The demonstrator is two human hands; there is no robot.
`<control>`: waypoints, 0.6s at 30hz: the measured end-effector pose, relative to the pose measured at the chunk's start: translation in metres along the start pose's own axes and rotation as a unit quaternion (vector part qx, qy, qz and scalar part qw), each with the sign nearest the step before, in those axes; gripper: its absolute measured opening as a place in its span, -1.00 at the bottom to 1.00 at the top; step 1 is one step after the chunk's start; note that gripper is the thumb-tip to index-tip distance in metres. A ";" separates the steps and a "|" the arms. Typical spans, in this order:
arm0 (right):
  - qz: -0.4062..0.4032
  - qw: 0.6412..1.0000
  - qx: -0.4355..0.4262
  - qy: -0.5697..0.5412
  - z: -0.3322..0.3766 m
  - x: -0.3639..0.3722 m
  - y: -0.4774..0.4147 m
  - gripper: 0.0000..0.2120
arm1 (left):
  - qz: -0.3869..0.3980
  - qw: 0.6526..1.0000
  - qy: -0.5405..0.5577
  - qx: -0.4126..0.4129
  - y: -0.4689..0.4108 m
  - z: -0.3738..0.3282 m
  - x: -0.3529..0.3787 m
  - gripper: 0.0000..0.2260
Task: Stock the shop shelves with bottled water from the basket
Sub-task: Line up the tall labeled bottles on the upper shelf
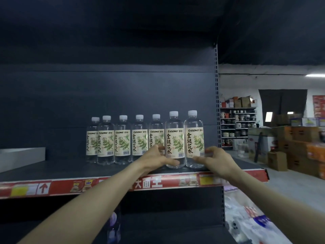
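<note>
Shelf (70, 169): dark board with a dark back wall behind it, seen by the head camera from a little below.
Water bottles (123, 140): seven clear ones with white caps and pale leaf labels stand upright in one line on the right half of the shelf. Five of them stand further back, close side by side.
Front pair: the left front bottle (175, 138) and the right front bottle (194, 136) stand nearer to the front edge, just beside each other, at the right end of the line.
Left hand (155, 156): at the left side of the left front bottle. Its fingers are spread and half curved by the label edge, and the thumb lies in front of the bottle's base. The fingers are blurred, so I cannot tell if they press the bottle.
Right hand (215, 160): at the right side of the right front bottle, fingers spread and half curved, thumb in front of the lower part. Real contact I cannot tell.
Red strip (149, 184): runs along the front edge of the shelf, with white characters and an arrow.
Grey box (22, 155): on the shelf at the far left, well apart from the bottles.
Post (216, 95): dark upright with holes, at the right end of the shelf.
Background: cardboard boxes (299, 138) are piled on the floor at the right, and racks (237, 124) with cups stand behind.
</note>
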State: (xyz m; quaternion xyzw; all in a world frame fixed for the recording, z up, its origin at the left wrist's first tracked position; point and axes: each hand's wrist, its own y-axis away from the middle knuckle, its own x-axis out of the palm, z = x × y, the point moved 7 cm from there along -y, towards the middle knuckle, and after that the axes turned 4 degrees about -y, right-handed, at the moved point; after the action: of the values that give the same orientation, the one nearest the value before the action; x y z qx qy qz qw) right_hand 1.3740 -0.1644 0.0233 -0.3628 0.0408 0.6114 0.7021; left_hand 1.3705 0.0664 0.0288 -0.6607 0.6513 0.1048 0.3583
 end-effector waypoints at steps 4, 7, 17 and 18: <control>-0.027 0.997 -0.026 0.074 -0.005 0.000 -0.001 -0.50 | -0.018 0.999 -0.039 -0.023 0.001 0.000 -0.001 -0.48; -0.045 0.989 -0.010 0.141 -0.002 0.007 -0.007 -0.49 | -0.015 0.998 -0.060 -0.028 -0.003 0.004 0.002 -0.80; -0.071 0.977 0.023 0.197 -0.005 0.013 -0.024 -0.39 | -0.051 0.974 -0.216 -0.034 -0.023 0.007 0.014 -0.51; -0.074 0.976 0.024 0.201 -0.006 0.015 -0.026 -0.38 | -0.054 0.970 -0.235 -0.034 -0.026 0.007 0.015 -0.44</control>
State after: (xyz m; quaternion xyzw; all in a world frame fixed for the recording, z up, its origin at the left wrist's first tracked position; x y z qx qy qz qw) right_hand 1.4030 -0.1550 0.0237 -0.4633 0.1689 0.4710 0.7314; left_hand 1.3985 0.0564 0.0238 -0.6634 0.5079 0.2598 0.4841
